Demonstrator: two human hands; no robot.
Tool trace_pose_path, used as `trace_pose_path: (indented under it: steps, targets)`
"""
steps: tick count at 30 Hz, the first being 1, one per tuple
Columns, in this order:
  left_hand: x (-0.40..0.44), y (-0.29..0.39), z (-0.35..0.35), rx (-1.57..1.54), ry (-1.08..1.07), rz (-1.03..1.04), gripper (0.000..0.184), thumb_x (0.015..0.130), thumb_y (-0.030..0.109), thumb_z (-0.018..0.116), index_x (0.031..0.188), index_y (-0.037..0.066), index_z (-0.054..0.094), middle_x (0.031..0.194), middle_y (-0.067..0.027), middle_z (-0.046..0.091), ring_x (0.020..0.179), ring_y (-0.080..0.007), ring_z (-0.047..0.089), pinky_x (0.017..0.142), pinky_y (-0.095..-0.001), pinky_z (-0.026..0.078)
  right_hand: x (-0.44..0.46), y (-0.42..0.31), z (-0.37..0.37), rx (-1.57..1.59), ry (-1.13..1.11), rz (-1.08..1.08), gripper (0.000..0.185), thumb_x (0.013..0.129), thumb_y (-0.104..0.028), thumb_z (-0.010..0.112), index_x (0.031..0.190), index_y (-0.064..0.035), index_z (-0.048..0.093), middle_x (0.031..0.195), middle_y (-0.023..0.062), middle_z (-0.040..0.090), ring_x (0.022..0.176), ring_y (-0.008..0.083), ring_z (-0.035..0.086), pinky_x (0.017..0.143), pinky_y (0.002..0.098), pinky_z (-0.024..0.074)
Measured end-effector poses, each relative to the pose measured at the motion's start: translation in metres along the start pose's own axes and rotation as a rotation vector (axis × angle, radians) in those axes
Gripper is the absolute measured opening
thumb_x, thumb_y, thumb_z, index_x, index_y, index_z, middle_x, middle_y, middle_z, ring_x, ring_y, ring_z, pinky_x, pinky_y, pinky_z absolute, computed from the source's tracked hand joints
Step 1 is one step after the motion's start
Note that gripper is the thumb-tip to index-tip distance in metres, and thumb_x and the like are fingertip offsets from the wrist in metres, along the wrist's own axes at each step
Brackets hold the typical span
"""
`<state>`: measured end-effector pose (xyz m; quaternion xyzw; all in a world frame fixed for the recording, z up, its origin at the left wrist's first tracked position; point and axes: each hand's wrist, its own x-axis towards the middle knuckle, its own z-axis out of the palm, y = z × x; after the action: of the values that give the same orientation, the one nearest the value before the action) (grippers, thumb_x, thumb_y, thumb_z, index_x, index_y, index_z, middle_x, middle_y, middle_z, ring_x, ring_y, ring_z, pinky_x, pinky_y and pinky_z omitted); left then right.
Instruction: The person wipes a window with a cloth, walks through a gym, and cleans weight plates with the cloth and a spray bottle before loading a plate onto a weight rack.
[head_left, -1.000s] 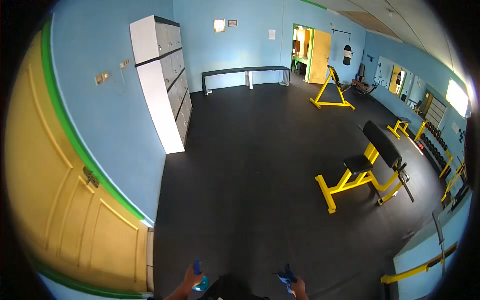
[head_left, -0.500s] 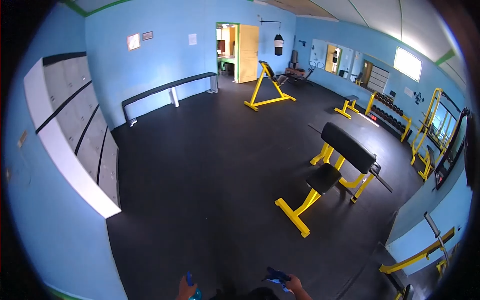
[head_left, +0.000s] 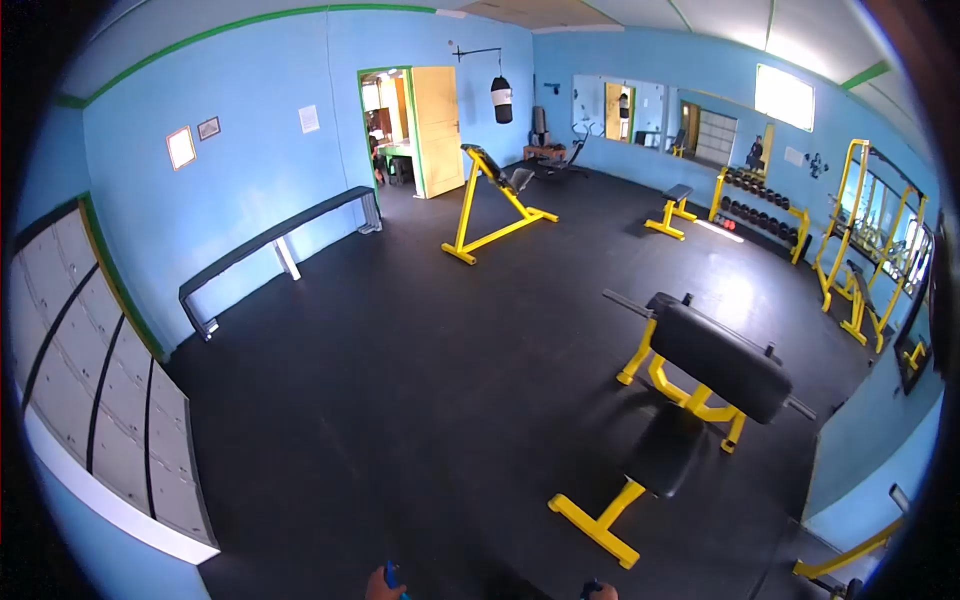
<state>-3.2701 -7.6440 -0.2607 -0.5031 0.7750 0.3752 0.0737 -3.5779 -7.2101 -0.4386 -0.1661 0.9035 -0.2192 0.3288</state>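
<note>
At the bottom edge, left of centre, my left hand [head_left: 379, 585] is wrapped round a bottle with a blue top [head_left: 392, 575]; most of the bottle is cut off by the frame. To its right, also at the bottom edge, my right hand [head_left: 604, 592] grips a dark blue cloth [head_left: 590, 586], of which only a small part shows. Both hands are over the black floor [head_left: 400, 440], apart from each other. Nearest to my right hand is the yellow foot of a padded bench [head_left: 665, 450].
Grey lockers [head_left: 110, 390] stand at the left, with a long black bench [head_left: 270, 237] along the wall beyond. A yellow-framed machine [head_left: 500, 205] stands near the open door [head_left: 437, 130]. A dumbbell rack [head_left: 760, 212] is at the right; a yellow bar [head_left: 850, 550] juts in at lower right.
The view has swung right and forward, so the lockers shift left and the padded bench looks closer. Both hands sit lower in the frame, still holding the bottle and the cloth.
</note>
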Motion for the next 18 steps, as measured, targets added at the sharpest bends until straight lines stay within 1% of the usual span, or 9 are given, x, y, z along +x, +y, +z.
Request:
trace_pose_path:
  steps: [1,3,5,6,7,10,12,17,18]
  targets:
    - [0.017,0.004,-0.006,-0.009,-0.012,-0.050,0.080,0.085,0.008,0.068,0.152,0.011,0.024,0.153,-0.0105,0.029,0.135,-0.0297,0.036,0.096,-0.0422,0.043,0.018,-0.049,-0.024,0.441,0.185,0.135,0.035,0.075,-0.029,0.064,0.104,-0.0097,0.070,0.096,0.0198,0.070,0.101,0.0335,0.066,0.087,0.0430,0.0496]
    - [0.052,0.015,-0.027,-0.089,0.038,-0.098,0.080,0.082,0.010,0.069,0.150,0.010,0.027,0.149,-0.0111,0.033,0.132,-0.0296,0.040,0.096,-0.0419,0.043,0.055,-0.167,-0.092,0.229,0.082,0.210,0.036,0.077,-0.032,0.062,0.104,-0.0091,0.070,0.098,0.0203,0.069,0.101,0.0343,0.065,0.087,0.0430,0.0493]
    - [0.092,0.023,-0.043,-0.161,0.074,-0.148,0.079,0.080,0.011,0.071,0.147,0.008,0.029,0.146,-0.0116,0.037,0.129,-0.0296,0.043,0.096,-0.0416,0.044,0.133,-0.219,-0.115,0.123,0.011,0.073,0.041,0.080,-0.028,0.064,0.115,-0.0067,0.065,0.109,0.0187,0.068,0.105,0.0348,0.064,0.089,0.0411,0.0492]
    - [0.117,0.028,-0.049,-0.192,0.084,-0.170,0.079,0.079,0.011,0.072,0.146,0.007,0.031,0.144,-0.0119,0.040,0.127,-0.0295,0.045,0.096,-0.0414,0.044,0.163,-0.253,-0.127,0.065,0.189,-0.141,0.043,0.080,-0.025,0.064,0.119,-0.0070,0.063,0.108,0.0199,0.068,0.104,0.0362,0.064,0.089,0.0424,0.0491]
    - [0.145,0.032,-0.052,-0.216,0.087,-0.187,0.079,0.078,0.012,0.072,0.145,0.006,0.032,0.142,-0.0122,0.042,0.125,-0.0295,0.046,0.096,-0.0413,0.044,0.200,-0.284,-0.144,0.052,0.068,-0.043,0.037,0.081,-0.021,0.059,0.116,-0.0102,0.066,0.113,0.0204,0.066,0.107,0.0367,0.062,0.092,0.0424,0.0486]
    - [0.246,0.045,-0.066,-0.264,0.086,-0.208,0.078,0.075,0.014,0.074,0.142,0.003,0.036,0.136,-0.0130,0.048,0.120,-0.0294,0.051,0.096,-0.0408,0.045,0.305,-0.363,-0.170,0.104,0.137,-0.204,0.042,0.081,-0.017,0.059,0.122,-0.0115,0.062,0.110,0.0201,0.067,0.105,0.0374,0.063,0.090,0.0415,0.0492]
    - [0.321,0.053,-0.079,-0.292,0.091,-0.201,0.078,0.073,0.015,0.076,0.139,0.002,0.038,0.132,-0.0135,0.052,0.117,-0.0294,0.054,0.096,-0.0405,0.045,0.359,-0.415,-0.191,0.121,0.117,-0.135,0.045,0.079,-0.015,0.060,0.124,-0.0108,0.060,0.110,0.0202,0.067,0.104,0.0369,0.064,0.088,0.0412,0.0499]
    - [0.509,0.138,-0.144,-0.506,0.274,0.076,0.070,0.070,0.016,0.077,0.132,0.001,0.047,0.125,-0.0171,0.056,0.112,-0.0300,0.059,0.090,-0.0366,0.050,0.456,-0.501,-0.208,0.283,0.066,0.134,0.051,0.078,-0.013,0.060,0.129,-0.0116,0.058,0.110,0.0201,0.067,0.102,0.0359,0.065,0.087,0.0403,0.0508]
    - [0.553,0.159,-0.165,-0.373,0.251,0.132,0.071,0.070,0.014,0.077,0.133,0.000,0.047,0.126,-0.0167,0.056,0.111,-0.0279,0.059,0.088,-0.0353,0.051,0.465,-0.518,-0.218,0.290,0.081,0.154,0.048,0.078,-0.014,0.060,0.126,-0.0121,0.060,0.113,0.0194,0.066,0.105,0.0345,0.064,0.088,0.0401,0.0503]
